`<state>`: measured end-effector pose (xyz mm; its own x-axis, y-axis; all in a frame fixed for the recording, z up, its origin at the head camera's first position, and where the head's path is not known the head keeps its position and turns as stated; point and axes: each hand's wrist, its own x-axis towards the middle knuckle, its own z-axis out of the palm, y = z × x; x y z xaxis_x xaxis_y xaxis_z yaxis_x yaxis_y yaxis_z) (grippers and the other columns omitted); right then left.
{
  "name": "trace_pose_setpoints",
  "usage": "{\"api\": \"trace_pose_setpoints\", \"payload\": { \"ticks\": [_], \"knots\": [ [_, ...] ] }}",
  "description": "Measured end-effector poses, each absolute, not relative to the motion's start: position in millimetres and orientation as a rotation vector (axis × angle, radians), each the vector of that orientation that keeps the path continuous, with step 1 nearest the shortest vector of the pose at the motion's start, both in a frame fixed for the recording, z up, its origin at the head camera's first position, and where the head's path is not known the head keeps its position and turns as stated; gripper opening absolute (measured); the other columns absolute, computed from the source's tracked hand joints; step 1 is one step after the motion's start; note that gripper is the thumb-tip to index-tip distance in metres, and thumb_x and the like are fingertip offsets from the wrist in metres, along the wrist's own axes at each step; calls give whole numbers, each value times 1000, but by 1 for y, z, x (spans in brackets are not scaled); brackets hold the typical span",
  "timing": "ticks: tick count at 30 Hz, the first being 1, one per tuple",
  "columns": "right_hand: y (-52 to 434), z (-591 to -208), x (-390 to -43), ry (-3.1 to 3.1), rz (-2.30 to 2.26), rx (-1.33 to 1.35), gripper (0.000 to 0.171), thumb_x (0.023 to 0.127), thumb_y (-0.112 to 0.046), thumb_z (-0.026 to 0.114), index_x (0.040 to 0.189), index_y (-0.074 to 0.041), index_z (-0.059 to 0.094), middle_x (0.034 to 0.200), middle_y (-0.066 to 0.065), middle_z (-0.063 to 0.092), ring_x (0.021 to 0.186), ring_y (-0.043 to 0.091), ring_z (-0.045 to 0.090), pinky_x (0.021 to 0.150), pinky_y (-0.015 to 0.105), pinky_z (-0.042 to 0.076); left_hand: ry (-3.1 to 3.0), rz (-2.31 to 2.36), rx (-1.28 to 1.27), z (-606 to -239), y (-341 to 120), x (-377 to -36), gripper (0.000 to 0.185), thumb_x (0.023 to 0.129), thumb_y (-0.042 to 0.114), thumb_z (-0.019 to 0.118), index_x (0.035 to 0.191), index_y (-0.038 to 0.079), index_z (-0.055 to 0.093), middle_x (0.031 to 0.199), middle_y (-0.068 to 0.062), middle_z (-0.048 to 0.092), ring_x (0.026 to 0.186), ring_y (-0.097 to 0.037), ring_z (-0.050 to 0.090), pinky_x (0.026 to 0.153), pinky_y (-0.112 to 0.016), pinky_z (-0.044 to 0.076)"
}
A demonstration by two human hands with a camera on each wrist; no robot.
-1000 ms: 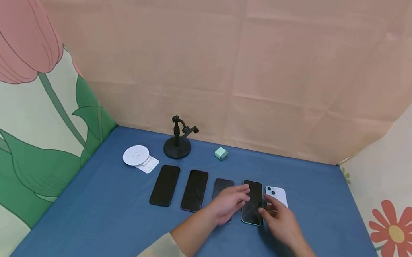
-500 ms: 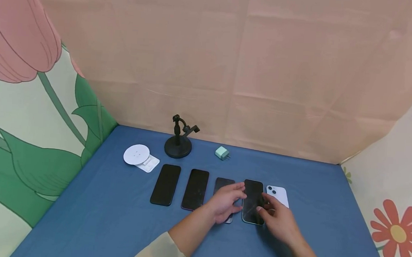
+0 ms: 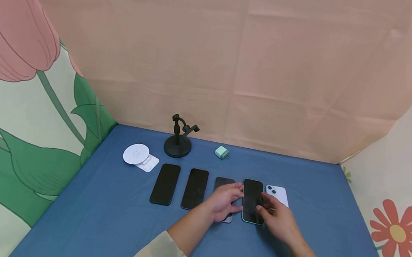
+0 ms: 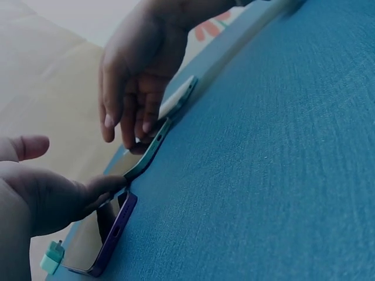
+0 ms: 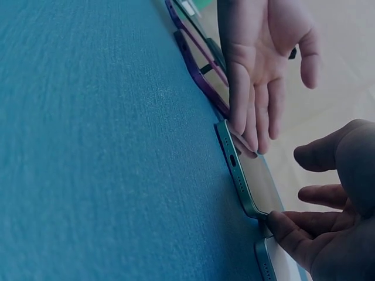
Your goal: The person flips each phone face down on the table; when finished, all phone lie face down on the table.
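A black-screened smartphone with a pale green edge (image 3: 252, 201) lies face up between both hands. My left hand (image 3: 224, 202) has its fingers extended, their tips at the phone's left edge, and it covers part of another phone (image 3: 223, 182) lying beneath it. That covered phone shows a purple edge (image 4: 109, 243) in the left wrist view. My right hand (image 3: 279, 219) has loosely bent fingers at the green-edged phone's right side. A fingertip (image 5: 274, 219) touches its corner in the right wrist view. Under the right fingers sits a pale phone, camera side up (image 3: 278, 194).
Two more dark phones lie to the left, a black one (image 3: 165, 184) and another beside it (image 3: 195, 189). Behind them stand a black stand with a round base (image 3: 177, 147), a mint plug adapter (image 3: 222, 152) and a white disc on a flat piece (image 3: 136, 154). Fabric walls enclose the blue table (image 3: 95, 224).
My left hand has drawn back leftward from over the green-edged phone's screen to its left edge. The right hand has shifted slightly left along the right edge. The phones look unmoved.
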<state>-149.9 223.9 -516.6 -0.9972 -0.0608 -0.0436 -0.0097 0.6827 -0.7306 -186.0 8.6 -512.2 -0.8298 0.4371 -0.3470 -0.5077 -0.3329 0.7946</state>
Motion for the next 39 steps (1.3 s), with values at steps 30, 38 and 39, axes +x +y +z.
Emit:
{"api": "trace_pose_setpoints", "payload": {
  "ticks": [30,38,39],
  "knots": [
    [206,-518,-154,2724,-1323,-57,73,96,-48,72,148,-1,53,126,19,70,106,29,72,86,44,61,1083,2265,-26,-500,-13,-195,60,104,7,48,161,2,32,170,-17,24,151,-33,37,109,-59,44],
    [204,-519,-157,2705,-1328,-81,72,96,-52,71,146,-3,56,123,14,72,108,26,71,90,43,59,1064,2273,-22,-493,-14,-195,56,103,6,48,158,5,40,169,-16,26,149,-32,41,106,-57,48],
    [204,-520,-158,2699,-1330,-87,71,96,-52,70,146,-3,56,125,14,71,109,26,71,91,45,59,1068,2273,-16,-493,-15,-195,56,103,6,48,158,5,40,169,-16,26,149,-32,41,106,-58,48]
  ]
}}
